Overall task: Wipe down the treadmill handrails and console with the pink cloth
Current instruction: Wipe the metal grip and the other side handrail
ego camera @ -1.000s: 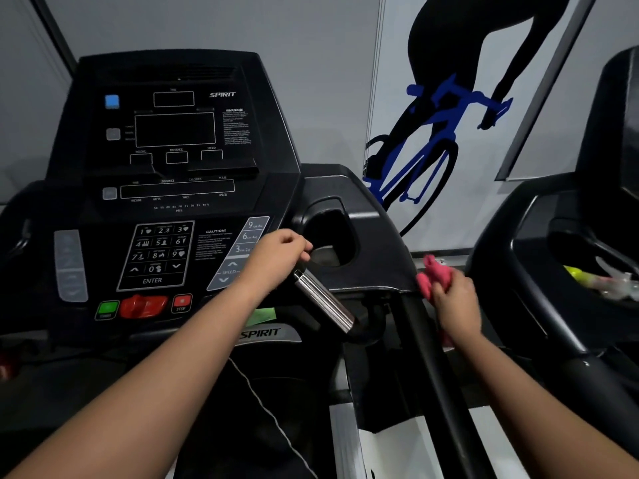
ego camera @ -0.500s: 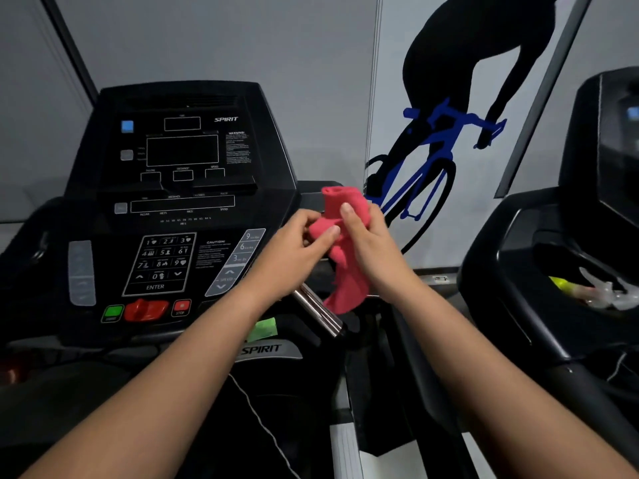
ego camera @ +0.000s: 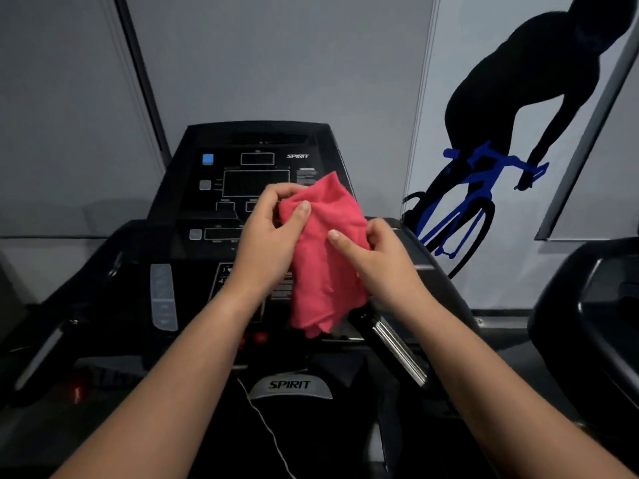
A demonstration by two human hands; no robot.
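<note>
Both hands held the cloth [ego camera: 328, 271] between them, in front of the console's right half. The left hand [ego camera: 266, 236] gripped its upper left edge, fingers curled over the top fold and thumb pressed flat on the near face. The right hand [ego camera: 377, 257] pinched the right side lower down, thumb on the near face and fingers tucked behind. The cloth was pink-red and bunched. Its top corner rose near the console's right edge, and its loose folds hung to about the console's bottom edge. Whether it touched the panel behind could not be told from this angle; it looked held just clear.

The console [ego camera: 193, 188] was black and upright. It had a blue button [ego camera: 207, 159] near its upper left corner, dark display windows in the middle, and a grey button strip [ego camera: 163, 297] down its lower left side. A red button [ego camera: 259, 337] showed at the bottom edge, between the left forearm and the cloth's hem. A silver grip [ego camera: 397, 350] slanted down from the console's lower right corner, beneath the right forearm. The left handrail [ego camera: 86, 288] ran dark and blurred toward the near left.

Below the console's middle sat a grey badge [ego camera: 289, 385] reading SPIRIT, and a thin white cord [ego camera: 266, 426] trailed down beside it. Behind stood a grey wall with a cyclist poster [ego camera: 501, 133] at the right: a black rider on a blue bicycle. A second treadmill [ego camera: 587, 323] filled the right edge.
</note>
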